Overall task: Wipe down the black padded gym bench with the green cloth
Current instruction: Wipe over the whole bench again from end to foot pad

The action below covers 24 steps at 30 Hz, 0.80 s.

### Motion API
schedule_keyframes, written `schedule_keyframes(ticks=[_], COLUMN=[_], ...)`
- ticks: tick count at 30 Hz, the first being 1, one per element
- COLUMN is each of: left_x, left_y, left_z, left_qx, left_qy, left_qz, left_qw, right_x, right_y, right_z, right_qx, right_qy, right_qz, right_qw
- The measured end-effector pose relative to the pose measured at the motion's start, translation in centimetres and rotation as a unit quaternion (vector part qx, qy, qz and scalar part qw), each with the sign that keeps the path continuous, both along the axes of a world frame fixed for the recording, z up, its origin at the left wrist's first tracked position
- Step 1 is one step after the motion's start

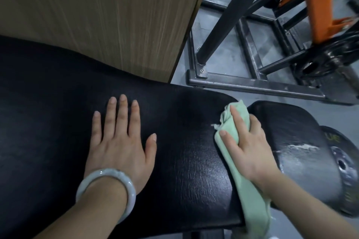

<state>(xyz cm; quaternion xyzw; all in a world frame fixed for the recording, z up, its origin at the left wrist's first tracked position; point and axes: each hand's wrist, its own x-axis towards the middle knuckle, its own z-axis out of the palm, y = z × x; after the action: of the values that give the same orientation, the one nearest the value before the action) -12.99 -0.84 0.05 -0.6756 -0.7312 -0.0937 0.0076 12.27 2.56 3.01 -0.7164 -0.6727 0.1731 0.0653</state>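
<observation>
The black padded bench fills the lower left and middle of the head view. My left hand lies flat on its pad with the fingers spread and a pale bangle on the wrist. At the pad's right end my right hand holds the green cloth, thumb and fingers curled round it, and presses it on the bench edge. The cloth's tail hangs down over the near edge. A second, smaller black pad with scuffed white marks sits just right of the cloth.
A wood-grain panel stands behind the bench. A dark metal frame with an orange upright rests on the grey floor at upper right. Black weight plates lie at the far right.
</observation>
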Motion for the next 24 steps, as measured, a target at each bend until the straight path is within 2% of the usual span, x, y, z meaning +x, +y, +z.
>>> schedule_keyframes(ticks=[7, 15, 24], left_x=[0.0, 0.0, 0.0], left_y=[-0.1, -0.2, -0.2], left_z=[0.1, 0.1, 0.1], left_qx=[-0.024, 0.007, -0.001], left_qy=[0.021, 0.001, 0.006], left_qz=[0.003, -0.002, 0.002], left_qw=[0.999, 1.0, 1.0], right_x=[-0.6, -0.5, -1.6], right_y=[5.2, -0.9, 4.5], right_z=[-0.4, -0.2, -0.2], right_qx=[-0.007, 0.015, -0.001], right_qy=[-0.008, 0.017, -0.022], right_qz=[-0.014, -0.035, -0.048], right_qw=[1.0, 0.999, 0.999])
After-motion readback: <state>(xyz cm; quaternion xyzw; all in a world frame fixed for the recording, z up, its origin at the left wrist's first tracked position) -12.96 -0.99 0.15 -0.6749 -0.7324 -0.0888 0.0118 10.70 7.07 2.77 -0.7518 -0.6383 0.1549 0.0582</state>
